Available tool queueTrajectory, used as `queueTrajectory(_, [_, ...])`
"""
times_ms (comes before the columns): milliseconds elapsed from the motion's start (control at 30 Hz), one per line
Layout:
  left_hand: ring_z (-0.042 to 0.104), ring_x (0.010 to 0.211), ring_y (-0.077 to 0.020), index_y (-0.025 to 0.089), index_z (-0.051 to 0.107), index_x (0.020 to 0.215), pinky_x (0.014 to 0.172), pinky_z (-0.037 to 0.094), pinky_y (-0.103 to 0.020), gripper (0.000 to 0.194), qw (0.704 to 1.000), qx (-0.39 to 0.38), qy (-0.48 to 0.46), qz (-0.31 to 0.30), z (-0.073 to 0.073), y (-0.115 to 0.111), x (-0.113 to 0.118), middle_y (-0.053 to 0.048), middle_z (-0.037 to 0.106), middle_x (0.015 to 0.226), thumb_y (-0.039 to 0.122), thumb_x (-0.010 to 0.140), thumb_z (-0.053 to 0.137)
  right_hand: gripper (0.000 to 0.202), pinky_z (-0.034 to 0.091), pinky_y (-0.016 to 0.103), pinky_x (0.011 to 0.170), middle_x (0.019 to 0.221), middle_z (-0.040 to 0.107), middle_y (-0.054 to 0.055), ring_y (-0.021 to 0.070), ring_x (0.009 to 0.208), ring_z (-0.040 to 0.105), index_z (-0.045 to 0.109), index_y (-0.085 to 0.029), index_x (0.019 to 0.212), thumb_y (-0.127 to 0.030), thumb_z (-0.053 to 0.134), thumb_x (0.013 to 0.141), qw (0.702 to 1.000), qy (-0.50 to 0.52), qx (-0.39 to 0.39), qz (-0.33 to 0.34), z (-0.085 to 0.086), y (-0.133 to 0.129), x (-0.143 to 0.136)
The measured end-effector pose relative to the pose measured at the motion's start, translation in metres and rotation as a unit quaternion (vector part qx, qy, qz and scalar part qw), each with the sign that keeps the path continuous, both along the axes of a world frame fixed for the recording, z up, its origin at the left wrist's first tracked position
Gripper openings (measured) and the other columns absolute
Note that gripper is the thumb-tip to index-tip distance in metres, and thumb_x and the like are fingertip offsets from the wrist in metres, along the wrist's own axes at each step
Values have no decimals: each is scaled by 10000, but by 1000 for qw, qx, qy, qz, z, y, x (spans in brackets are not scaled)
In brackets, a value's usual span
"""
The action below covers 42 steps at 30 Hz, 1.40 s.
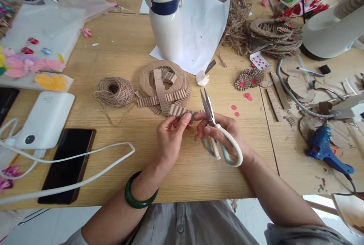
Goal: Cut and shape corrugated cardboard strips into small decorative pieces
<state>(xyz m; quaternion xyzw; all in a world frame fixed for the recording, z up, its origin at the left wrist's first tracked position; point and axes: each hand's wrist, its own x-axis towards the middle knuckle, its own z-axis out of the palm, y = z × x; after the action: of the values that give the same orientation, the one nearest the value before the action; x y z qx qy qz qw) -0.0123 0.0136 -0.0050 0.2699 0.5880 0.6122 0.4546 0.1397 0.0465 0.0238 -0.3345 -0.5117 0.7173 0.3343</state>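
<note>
Both forearms reach over the near edge of the bench [199,184], hands close together. The left hand [170,137] (a green bangle [129,195] circles that forearm) pinches a corrugated strip [176,111] between thumb and fingers. The right hand [224,127] is wrapped about the scissors [207,103], blades pointing away from the body, forefinger stretched toward the strip. The strip is at the near side of a cardboard ring [146,76], where loose strips [160,88] lie crossed. Twine [115,92] sits left of the ring; a bottle [166,35] stands behind it on paper [203,29]. Farther left, a cable [99,173] crosses a phone [69,158]; at far right lies a glue gun [321,146].
</note>
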Motion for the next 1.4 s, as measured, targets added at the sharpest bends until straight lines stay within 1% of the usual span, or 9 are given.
queueTrajectory(200, [665,600,-134,162,689,724,593,543,-244,259,998,3,-51,-34,0,0,0,-14,721,698,403,756,779,310,483,304,678,751,658,18,162,719,637,654,-148,1104,-355,683,875,1000,10,2,-12,-1,0,-2])
queueTrajectory(333, [669,587,-147,164,693,753,579,560,-262,256,996,10,-55,-63,-1,0,0,-16,723,684,410,776,761,288,496,316,698,734,652,12,162,709,630,642,-164,1053,-379,690,867,999,-4,-18,-28,-1,-1,-3])
queueTrajectory(533, [695,603,-150,168,710,751,635,576,-266,232,997,23,20,-69,-2,-2,1,-24,747,712,393,795,747,302,505,292,642,710,636,-4,144,664,613,635,-179,967,-401,760,803,998,-12,-40,-53,-6,1,-5])
queueTrajectory(667, [712,639,-151,176,734,746,645,579,-247,174,992,40,100,-65,-3,-5,1,-25,755,725,339,806,745,317,511,277,630,708,652,6,133,651,607,628,-174,933,-420,770,792,998,-9,-25,-53,-10,3,-6])
queueTrajectory(800, [704,638,-138,187,747,770,645,579,-232,142,981,64,172,-68,-4,-8,1,-15,744,736,320,818,735,338,506,264,601,677,641,0,117,600,573,626,-171,856,-454,786,765,997,-29,-10,-71,-13,4,-7])
queueTrajectory(967, [703,704,-150,192,757,821,703,591,-255,144,972,97,193,-97,-7,-8,0,-32,737,796,312,859,688,332,500,253,584,670,646,9,118,596,580,621,-161,784,-456,774,777,995,-60,13,-79,-14,4,-8])
queueTrajectory(1133, [690,738,-145,206,767,903,706,582,-246,120,962,121,218,-114,-5,-9,-1,-32,733,845,269,879,668,339,505,248,549,641,644,6,129,586,611,607,-168,754,-462,775,769,993,-76,20,-84,-12,4,-7])
queueTrajectory(1267, [687,760,-147,209,763,881,710,562,-237,108,951,130,253,-122,-3,-9,-1,-31,739,847,256,881,666,342,516,251,534,614,636,-3,136,573,627,591,-179,732,-468,772,763,992,-84,14,-88,-9,4,-8])
queueTrajectory(1400, [668,707,-139,208,749,839,683,538,-232,106,935,126,316,-103,-1,-10,0,-24,730,792,262,879,668,343,525,255,540,618,648,0,128,553,618,568,-182,718,-456,769,763,990,-100,13,-95,-6,3,-9])
